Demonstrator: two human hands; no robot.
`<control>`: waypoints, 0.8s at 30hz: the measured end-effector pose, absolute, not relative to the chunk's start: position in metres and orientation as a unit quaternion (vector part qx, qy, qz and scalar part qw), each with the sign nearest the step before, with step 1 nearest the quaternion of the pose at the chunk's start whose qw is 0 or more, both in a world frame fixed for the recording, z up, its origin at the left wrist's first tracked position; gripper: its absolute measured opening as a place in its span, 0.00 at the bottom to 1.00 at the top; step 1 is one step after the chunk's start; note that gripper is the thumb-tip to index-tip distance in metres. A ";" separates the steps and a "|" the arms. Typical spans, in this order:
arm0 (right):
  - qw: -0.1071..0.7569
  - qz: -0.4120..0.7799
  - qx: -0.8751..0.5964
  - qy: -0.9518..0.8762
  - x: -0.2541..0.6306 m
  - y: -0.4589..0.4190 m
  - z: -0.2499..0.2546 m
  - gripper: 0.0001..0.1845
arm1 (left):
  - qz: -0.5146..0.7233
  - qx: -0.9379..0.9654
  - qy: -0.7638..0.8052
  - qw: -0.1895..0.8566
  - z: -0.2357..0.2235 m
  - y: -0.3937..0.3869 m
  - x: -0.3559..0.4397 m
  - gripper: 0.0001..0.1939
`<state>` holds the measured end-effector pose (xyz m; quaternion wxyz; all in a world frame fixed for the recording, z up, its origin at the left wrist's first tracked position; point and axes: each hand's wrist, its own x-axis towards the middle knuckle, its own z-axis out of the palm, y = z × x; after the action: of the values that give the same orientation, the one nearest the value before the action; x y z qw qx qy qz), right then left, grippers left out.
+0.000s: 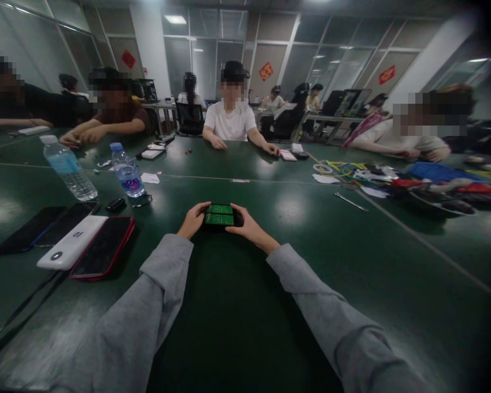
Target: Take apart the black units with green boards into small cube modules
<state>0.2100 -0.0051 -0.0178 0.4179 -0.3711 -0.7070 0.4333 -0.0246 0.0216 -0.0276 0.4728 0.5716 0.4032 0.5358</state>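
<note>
A small dark device with two green circuit boards on top [220, 215] lies on the dark green table [237, 305] straight ahead of me. My left hand [192, 219] grips its left end, fingers curled round it. At the right end my right hand [247, 224] holds it the same way, thumb on top. Both arms wear grey sleeves.
To the left lie a red-edged phone [103, 247], a white power bank [72, 242], two dark phones [45, 225], a small black object [115, 204] and two water bottles [126, 170]. Coloured parts and a metal tool [351, 201] lie at right. Several people sit around the table.
</note>
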 end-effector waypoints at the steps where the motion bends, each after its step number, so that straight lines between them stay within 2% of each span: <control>1: 0.418 0.435 -0.373 -0.705 0.210 -0.005 -0.017 0.48 | 0.535 0.574 0.401 0.472 -0.028 0.021 -0.024 0.23; 8: 0.412 0.454 -0.383 -0.691 0.211 -0.006 -0.017 0.50 | 0.523 0.571 0.417 0.475 -0.024 0.017 -0.024 0.22; 13: 0.412 0.465 -0.384 -0.683 0.210 -0.006 -0.017 0.51 | 0.522 0.561 0.437 0.471 -0.019 0.012 -0.024 0.17; 17: 0.414 0.473 -0.378 -0.680 0.209 -0.007 -0.016 0.52 | 0.516 0.554 0.431 0.492 -0.015 0.008 -0.023 0.24; 24: 0.418 0.478 -0.380 -0.673 0.209 -0.006 -0.016 0.51 | 0.492 0.605 0.435 0.449 -0.025 0.012 -0.021 0.32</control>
<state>0.2087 -0.0060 -0.0156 0.4178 -0.3804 -0.6729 0.4775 -0.0214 0.0124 -0.0253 0.4490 0.6054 0.4354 0.4923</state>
